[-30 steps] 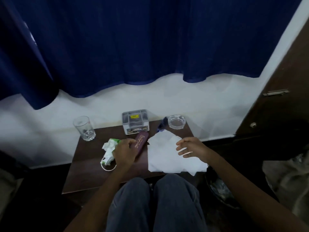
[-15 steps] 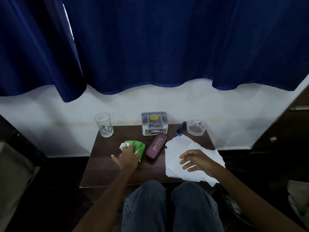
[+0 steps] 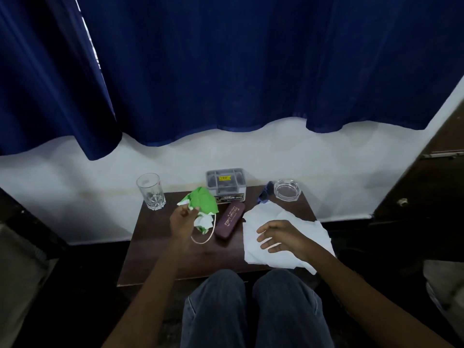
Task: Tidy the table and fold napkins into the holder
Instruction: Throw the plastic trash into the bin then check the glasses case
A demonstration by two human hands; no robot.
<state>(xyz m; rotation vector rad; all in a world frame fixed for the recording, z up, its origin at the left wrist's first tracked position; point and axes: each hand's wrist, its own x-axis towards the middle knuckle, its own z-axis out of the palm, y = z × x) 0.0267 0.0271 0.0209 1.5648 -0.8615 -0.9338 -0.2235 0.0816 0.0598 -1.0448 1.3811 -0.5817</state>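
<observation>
Head view: right grip [image 3: 278, 236] is loose-fingered and holds nothing, directly over the white napkin [image 3: 313, 237]; contact unclear. Napkin lies spread on the tabletop's [image 3: 163, 259] right half, long axis roughly near-to-far. Left grip [image 3: 182, 219] pinches a green-white wad [image 3: 202, 204]. Holder [image 3: 225, 183] is back-centre, beyond-left of napkin. Right grip is nearer for the fold.

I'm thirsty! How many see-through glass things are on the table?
2: a drinking glass at the back left corner, and an ashtray at the back right corner.
</observation>
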